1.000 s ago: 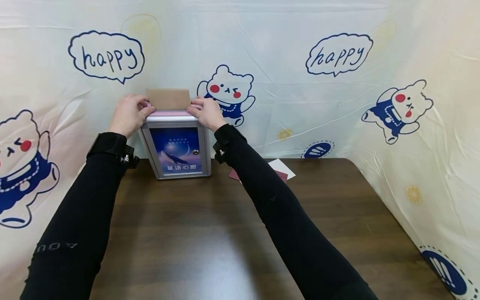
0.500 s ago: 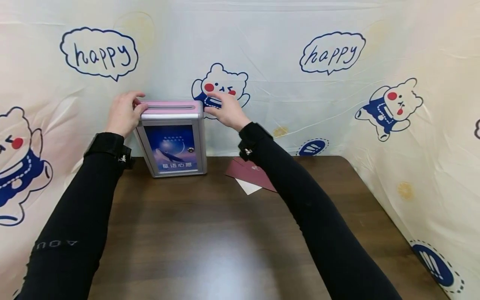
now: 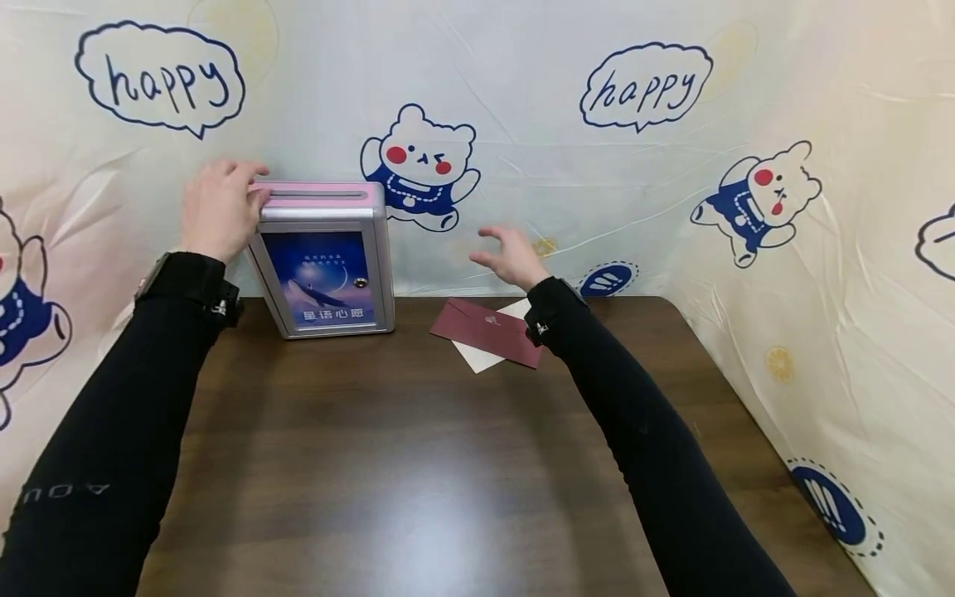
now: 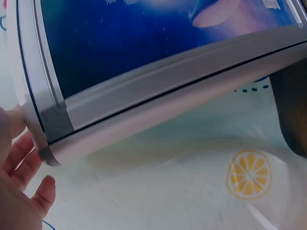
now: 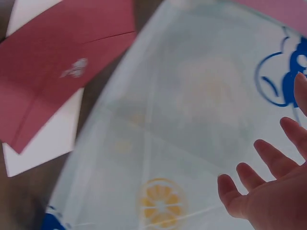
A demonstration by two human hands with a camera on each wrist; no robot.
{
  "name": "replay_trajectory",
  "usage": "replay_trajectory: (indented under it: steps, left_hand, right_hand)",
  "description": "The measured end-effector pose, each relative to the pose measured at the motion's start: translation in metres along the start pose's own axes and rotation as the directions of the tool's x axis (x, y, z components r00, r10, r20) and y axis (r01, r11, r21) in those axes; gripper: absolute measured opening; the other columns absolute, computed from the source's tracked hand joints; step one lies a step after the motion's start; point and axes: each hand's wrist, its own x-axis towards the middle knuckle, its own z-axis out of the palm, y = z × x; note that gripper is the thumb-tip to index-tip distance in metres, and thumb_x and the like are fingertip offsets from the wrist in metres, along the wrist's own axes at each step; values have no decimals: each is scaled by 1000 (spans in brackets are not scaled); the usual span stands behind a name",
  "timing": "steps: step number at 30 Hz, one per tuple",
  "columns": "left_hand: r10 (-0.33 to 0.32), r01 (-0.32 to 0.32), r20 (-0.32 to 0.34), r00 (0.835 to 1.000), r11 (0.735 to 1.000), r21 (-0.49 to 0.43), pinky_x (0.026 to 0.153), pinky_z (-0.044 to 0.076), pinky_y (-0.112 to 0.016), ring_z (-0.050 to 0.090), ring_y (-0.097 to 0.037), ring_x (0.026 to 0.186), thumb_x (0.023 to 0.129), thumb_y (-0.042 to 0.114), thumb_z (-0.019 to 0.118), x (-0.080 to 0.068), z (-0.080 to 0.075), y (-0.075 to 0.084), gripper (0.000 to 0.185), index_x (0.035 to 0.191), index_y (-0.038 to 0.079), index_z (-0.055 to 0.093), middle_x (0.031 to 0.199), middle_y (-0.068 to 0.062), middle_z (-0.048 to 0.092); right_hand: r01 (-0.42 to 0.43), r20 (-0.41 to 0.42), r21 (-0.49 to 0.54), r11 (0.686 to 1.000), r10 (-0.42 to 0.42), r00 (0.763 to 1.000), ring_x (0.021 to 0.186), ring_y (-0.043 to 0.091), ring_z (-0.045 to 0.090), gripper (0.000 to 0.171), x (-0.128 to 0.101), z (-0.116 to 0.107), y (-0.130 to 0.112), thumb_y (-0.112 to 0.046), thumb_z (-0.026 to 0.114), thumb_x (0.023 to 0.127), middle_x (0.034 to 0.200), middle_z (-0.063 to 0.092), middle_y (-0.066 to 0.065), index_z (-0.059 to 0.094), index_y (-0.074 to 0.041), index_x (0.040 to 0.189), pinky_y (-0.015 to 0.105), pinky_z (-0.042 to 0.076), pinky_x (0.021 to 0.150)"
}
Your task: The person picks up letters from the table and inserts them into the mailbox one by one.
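Silver upper-left box (image 3: 319, 278) loosely touched by the left hand (image 3: 219, 211), fetching seems the step: the empty right hand (image 3: 513, 258) should pinch the maroon envelope (image 3: 481, 330).

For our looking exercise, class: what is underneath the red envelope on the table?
White paper sticks out from beneath the red envelope on two opposite sides, with the brown table below. The middle is covered, so whether it is one sheet cannot be seen.

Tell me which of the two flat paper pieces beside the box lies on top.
The dark red envelope, with the small pale mark; the white paper is crossed underneath, with only its ends showing.
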Motion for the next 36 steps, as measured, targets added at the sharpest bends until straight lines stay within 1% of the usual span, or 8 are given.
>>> replay_trajectory:
  steps: [7, 11, 15, 20, 24, 27, 32, 36]
  left_hand:
    - [86, -92, -131, 988, 995, -41, 100, 36, -61, 51, -48, 118, 103, 24, 57, -19, 10, 26, 35, 128, 0, 63, 126, -30, 60]
    - [150, -170, -190, 970, 981, -93, 99, 36, -57, 52, -44, 116, 102, 26, 59, -29, 15, 50, 33, 123, 2, 66, 122, -26, 62]
    - [213, -246, -206, 955, 957, -151, 102, 39, -55, 55, -41, 114, 101, 23, 62, -40, 25, 77, 29, 119, 1, 68, 118, -23, 64]
    - [241, -259, -102, 965, 935, -242, 102, 43, -54, 57, -37, 116, 100, 26, 62, -56, 41, 107, 31, 120, 3, 68, 122, -18, 64]
    - [240, -214, 41, 970, 921, -326, 104, 46, -53, 55, -33, 121, 100, 33, 63, -66, 54, 125, 36, 126, 8, 65, 130, -14, 60]
    - [243, -191, 103, 965, 911, -367, 105, 46, -52, 55, -31, 122, 100, 37, 63, -72, 66, 132, 39, 128, 9, 65, 133, -13, 59]
    - [212, -124, 169, 963, 898, -422, 98, 47, -49, 57, -30, 116, 100, 37, 62, -81, 88, 135, 39, 127, 9, 65, 131, -12, 61]
    - [152, -53, 149, 977, 853, -520, 87, 44, -38, 56, -26, 107, 101, 35, 61, -92, 102, 137, 34, 123, 9, 67, 120, -12, 63]
  right_hand:
    - [-72, 59, 7, 997, 71, 996, 148, 31, 38, 58, -14, 13, 27, -31, 64, 100, 158, 44, 10, 44, -11, 151, 43, 35, 119]
    - [-101, 68, 25, 995, 99, 993, 148, 32, 38, 58, -19, 19, 37, -31, 63, 101, 159, 42, 11, 43, -11, 151, 44, 35, 118]
    - [-122, 66, -5, 993, 122, 990, 151, 30, 33, 58, -25, 26, 49, -33, 63, 100, 158, 43, 11, 44, -11, 151, 44, 32, 121]
    - [-169, 99, -2, 986, 168, 981, 152, 30, 31, 61, -34, 37, 62, -35, 64, 99, 158, 42, 11, 42, -14, 152, 45, 32, 121]
    - [-204, 95, 7, 979, 203, 975, 150, 33, 34, 62, -40, 45, 73, -35, 66, 98, 158, 43, 12, 43, -13, 152, 55, 30, 120]
    - [-230, 91, -16, 973, 231, 969, 150, 37, 32, 63, -44, 51, 81, -38, 66, 97, 157, 44, 13, 44, -13, 151, 64, 24, 118]
    - [-279, 106, -103, 955, 289, 951, 148, 43, 29, 68, -49, 60, 95, -49, 66, 95, 156, 45, 14, 46, -14, 150, 68, 24, 114]
    - [-349, 100, -148, 925, 365, 925, 142, 42, 34, 69, -55, 63, 102, -50, 68, 93, 151, 50, 13, 48, -14, 148, 64, 25, 113]
